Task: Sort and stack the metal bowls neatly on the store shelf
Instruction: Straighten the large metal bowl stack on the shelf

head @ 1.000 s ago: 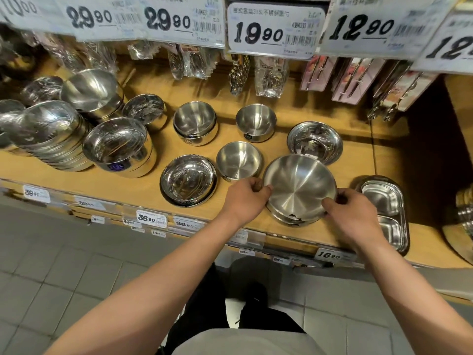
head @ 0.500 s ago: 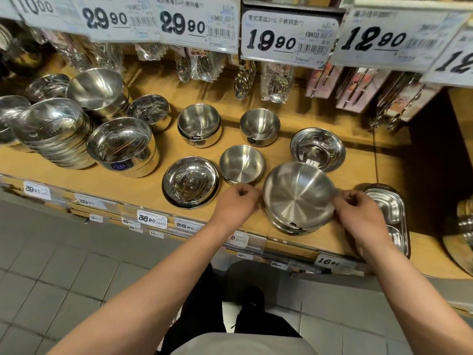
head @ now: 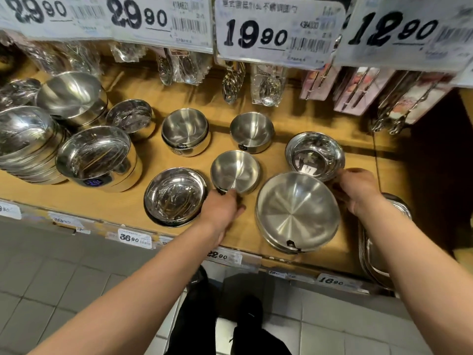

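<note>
A stack of wide matte steel bowls (head: 297, 213) sits at the shelf's front edge between my hands, neither hand on it. My left hand (head: 222, 210) pinches the near rim of a small matte bowl (head: 236, 170), which tilts toward me. My right hand (head: 359, 192) is to the right of the stack, fingers curled at the right rim of a shiny film-wrapped bowl (head: 313, 153). Behind stand two deeper matte bowls (head: 185, 129) (head: 252, 130). A shiny wrapped bowl stack (head: 175, 196) lies left of my left hand.
Larger bowl stacks (head: 94, 155) (head: 25, 139) (head: 73, 94) crowd the wooden shelf's (head: 358, 242) left side. A divided steel tray (head: 371, 254) sits at the far right. Packaged spoons (head: 266, 88) hang at the back. Price tags (head: 276, 32) overhang from above.
Both hands have left the wide bowl stack. My left hand moved up-left to the small matte bowl's rim. My right hand moved back to the shiny bowl's rim. The camera moved closer.
</note>
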{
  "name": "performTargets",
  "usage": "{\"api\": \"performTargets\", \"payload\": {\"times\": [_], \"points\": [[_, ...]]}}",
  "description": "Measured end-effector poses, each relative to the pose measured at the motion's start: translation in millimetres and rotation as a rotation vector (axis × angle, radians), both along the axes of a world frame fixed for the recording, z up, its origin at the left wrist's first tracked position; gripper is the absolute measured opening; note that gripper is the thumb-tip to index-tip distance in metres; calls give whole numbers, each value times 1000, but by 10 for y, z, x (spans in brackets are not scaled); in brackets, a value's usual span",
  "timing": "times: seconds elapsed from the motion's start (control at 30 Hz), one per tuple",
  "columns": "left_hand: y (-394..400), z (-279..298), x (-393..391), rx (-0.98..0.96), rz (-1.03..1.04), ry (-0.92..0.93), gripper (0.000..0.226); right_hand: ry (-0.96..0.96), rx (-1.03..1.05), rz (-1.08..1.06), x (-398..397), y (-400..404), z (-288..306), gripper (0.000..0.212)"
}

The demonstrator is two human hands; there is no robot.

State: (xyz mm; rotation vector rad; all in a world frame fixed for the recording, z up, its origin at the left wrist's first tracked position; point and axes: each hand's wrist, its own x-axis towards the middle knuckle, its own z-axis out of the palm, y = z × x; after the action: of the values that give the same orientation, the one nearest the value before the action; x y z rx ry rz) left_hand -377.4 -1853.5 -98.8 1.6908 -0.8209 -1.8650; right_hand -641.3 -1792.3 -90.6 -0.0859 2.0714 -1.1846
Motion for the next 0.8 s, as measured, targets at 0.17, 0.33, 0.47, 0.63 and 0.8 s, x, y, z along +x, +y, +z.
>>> {"api": "performTargets", "payload": {"times": [0.17, 0.33, 0.47, 0.63, 0.8], "points": [[-74, -39, -116, -42, -37, -33, 17, -112, -89, -35, -29, -50, 9, 8], [-124, 0, -145, -25, -106, -93, 18, -172, -197, -131, -92, -14, 132, 15], [-136, 81, -71, 40, -170, -101, 36, -187, -310, -159, -51, 50, 366, 6], [-129, 271, 89, 32, -182, -123, 32, -175, -336, -90, 200, 201, 719, 26], [-104, 532, 551, -133, -297, -219, 15, -178, -351, -78, 455, 390, 977, 18]]}}
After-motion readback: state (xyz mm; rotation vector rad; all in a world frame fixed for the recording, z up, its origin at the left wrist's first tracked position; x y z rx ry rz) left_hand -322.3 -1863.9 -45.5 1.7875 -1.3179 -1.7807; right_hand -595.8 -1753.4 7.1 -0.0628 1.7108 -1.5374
